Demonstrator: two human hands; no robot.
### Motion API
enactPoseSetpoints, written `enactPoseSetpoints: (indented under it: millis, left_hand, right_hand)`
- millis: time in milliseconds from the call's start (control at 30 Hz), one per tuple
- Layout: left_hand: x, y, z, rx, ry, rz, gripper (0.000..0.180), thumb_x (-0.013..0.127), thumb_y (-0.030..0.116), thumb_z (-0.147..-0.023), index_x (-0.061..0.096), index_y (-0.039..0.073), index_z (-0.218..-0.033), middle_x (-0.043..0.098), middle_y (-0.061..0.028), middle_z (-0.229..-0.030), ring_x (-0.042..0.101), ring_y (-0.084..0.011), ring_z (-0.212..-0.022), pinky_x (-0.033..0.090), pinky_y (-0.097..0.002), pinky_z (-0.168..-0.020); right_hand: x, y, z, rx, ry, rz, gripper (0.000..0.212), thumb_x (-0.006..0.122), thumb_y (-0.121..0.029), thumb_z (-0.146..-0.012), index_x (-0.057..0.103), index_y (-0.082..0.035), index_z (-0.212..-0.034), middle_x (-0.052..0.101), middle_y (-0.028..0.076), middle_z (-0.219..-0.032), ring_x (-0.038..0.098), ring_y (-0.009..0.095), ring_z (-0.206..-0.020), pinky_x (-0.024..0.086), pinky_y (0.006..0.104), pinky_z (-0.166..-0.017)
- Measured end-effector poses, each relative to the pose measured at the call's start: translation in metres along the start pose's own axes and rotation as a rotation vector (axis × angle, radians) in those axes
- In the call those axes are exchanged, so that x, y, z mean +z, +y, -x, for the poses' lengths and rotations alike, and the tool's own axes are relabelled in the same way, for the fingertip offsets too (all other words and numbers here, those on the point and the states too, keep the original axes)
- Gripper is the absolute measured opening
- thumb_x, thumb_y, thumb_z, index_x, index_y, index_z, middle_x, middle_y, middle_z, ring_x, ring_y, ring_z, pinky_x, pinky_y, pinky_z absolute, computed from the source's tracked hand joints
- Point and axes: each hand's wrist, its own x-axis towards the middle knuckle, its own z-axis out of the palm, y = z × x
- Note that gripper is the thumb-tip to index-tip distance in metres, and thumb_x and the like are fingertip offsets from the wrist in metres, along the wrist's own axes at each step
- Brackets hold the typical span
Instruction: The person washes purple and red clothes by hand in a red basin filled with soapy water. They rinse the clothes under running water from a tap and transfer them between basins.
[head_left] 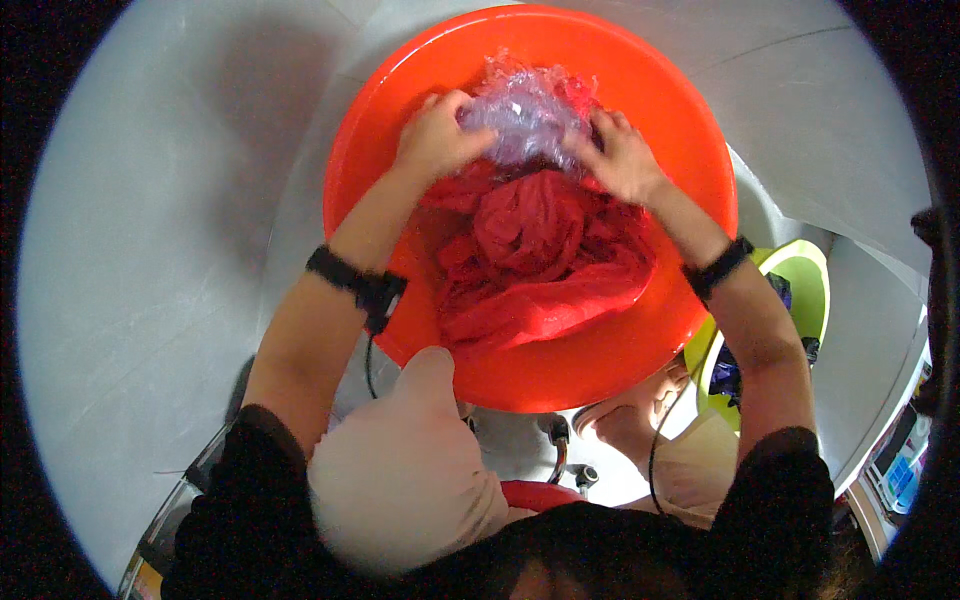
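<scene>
A wide orange-red basin (364,110) holds wet red cloth (530,225), heaped and twisted in its middle. Beyond that heap lies a bunched, shiny, translucent lilac cloth (522,118), its edge frilled and wet-looking. My left hand (440,138) grips the bunch from the left, thumb reaching across it. On its right side my right hand (622,160) holds it too, fingers curled and partly hidden. Both hands are inside the basin, a short way apart. Some bright red cloth shows behind the lilac bunch.
To the right stands a yellow-green bucket (805,270) with dark cloth inside. A pale curved wall (180,200) rises on the left. My knee (405,460) and a bare foot (622,430) are close to the basin's near rim. Cables hang from black straps on my forearms.
</scene>
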Motion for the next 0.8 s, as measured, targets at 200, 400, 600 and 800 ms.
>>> enactPoseSetpoints:
  millis: [200,400,600,800]
  left_hand:
    - [0.069,0.027,0.076,0.116,-0.281,-0.637,0.075,0.052,0.054,-0.088,0.014,0.038,-0.151,0.000,-0.0141,-0.159,-0.004,-0.0546,-0.139,0.012,-0.0763,-0.101]
    - [0.084,0.001,0.021,0.137,-0.250,-0.758,0.066,0.044,0.058,-0.091,0.018,0.041,-0.149,0.016,-0.0134,-0.156,0.012,-0.0506,-0.138,0.017,-0.0752,-0.101]
    - [0.064,-0.003,-0.039,0.070,-0.325,-0.459,0.063,0.047,0.057,-0.090,0.031,0.030,-0.145,0.021,-0.0139,-0.153,0.026,-0.0482,-0.134,0.023,-0.0599,-0.109]
    - [0.071,-0.001,0.101,-0.521,-0.088,-0.183,0.106,0.065,0.068,-0.069,0.028,0.003,-0.144,0.016,-0.0211,-0.153,0.015,-0.0465,-0.139,0.016,-0.0595,-0.113]
  right_hand:
    - [0.046,-0.040,0.056,-0.247,-0.141,0.566,0.073,0.041,-0.065,-0.089,0.030,-0.025,-0.148,0.013,0.021,-0.155,0.011,0.050,-0.140,0.023,0.0702,-0.104]
    - [0.051,-0.001,-0.014,-0.355,-0.060,0.449,0.052,0.043,-0.059,-0.091,0.049,-0.029,-0.133,0.043,0.018,-0.141,0.043,0.046,-0.123,0.040,0.0621,-0.095]
    - [0.031,0.011,-0.076,-0.372,-0.122,0.351,0.044,0.052,-0.049,-0.091,0.052,-0.028,-0.130,0.053,0.018,-0.128,0.045,0.043,-0.121,0.040,0.0501,-0.099]
    - [0.016,-0.019,0.032,0.122,0.186,0.329,0.107,0.072,-0.061,-0.070,0.020,-0.008,-0.147,0.018,0.026,-0.152,0.018,0.040,-0.142,0.026,0.0460,-0.113]
